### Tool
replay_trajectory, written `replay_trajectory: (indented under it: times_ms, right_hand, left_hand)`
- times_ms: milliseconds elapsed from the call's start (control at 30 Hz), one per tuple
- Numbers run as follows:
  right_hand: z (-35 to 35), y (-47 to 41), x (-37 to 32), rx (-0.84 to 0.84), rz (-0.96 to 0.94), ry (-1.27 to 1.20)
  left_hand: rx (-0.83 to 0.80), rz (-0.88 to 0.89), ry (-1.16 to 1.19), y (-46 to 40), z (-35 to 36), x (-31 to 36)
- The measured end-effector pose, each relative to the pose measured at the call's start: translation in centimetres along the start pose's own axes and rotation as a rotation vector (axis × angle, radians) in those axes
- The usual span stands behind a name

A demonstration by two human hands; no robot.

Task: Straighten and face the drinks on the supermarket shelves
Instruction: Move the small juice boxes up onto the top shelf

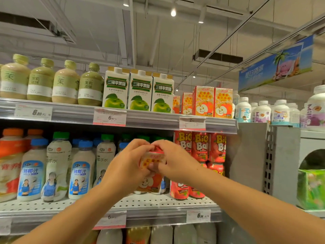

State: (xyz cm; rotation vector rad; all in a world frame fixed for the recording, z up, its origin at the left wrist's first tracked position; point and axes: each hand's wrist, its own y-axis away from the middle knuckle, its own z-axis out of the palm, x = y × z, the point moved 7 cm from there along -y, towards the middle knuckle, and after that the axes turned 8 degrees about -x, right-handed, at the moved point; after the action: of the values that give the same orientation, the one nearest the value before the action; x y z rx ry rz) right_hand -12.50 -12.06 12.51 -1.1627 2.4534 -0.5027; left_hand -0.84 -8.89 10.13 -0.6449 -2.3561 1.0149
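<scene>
Both hands hold one orange apple juice carton [152, 178] in front of the middle shelf. My left hand [129, 164] grips its left side and my right hand [173, 160] covers its top and right side. The carton's apple face shows below my fingers. Matching orange apple juice cartons [212, 103] stand on the top shelf at the right, some set further back than others. To their left stand three green apple vinegar cartons [140, 90], then several green tea bottles [65, 83].
The middle shelf [151, 202] carries coconut drink bottles [79, 171] on the left and red Big Ball cans [200, 147] on the right. White milk bottles [262, 111] stand on a neighbouring grey unit [281, 155]. Price tags line the shelf rails.
</scene>
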Motion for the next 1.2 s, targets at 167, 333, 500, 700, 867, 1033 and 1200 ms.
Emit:
replay_trajectory:
  times_ms: [167,333,500,700,867,1033,1200]
  right_hand:
    - [-9.1,1.4,-0.6,0.154,-0.064,0.042]
    - [-18.8,-0.2,0.4,0.32,0.01,0.203]
    - [-22.5,-3.9,2.0,0.333,0.104,0.338]
    - [-21.8,-8.0,4.6,0.281,0.229,0.415]
    - [-20.8,-9.8,6.8,0.235,0.293,0.483]
    - [-19.4,-11.0,7.9,0.112,0.338,0.48]
    - [-19.8,-10.9,7.7,0.06,0.32,0.364]
  left_hand:
    - [0.099,0.227,-0.22,-2.8,-4.3,3.9]
    - [-0.133,0.037,-0.881,-6.2,-4.2,-0.9]
    - [-0.072,0.055,-0.952,-6.0,-2.6,-2.7]
    - [0.008,0.12,-0.959,-5.8,-2.8,-1.8]
    - [0.016,0.113,-0.979,-5.8,-2.7,-1.9]
    - [0.072,0.137,-0.965,-5.7,-2.9,-1.3]
    - [0.101,0.148,-0.988,-5.6,-2.8,-1.2]
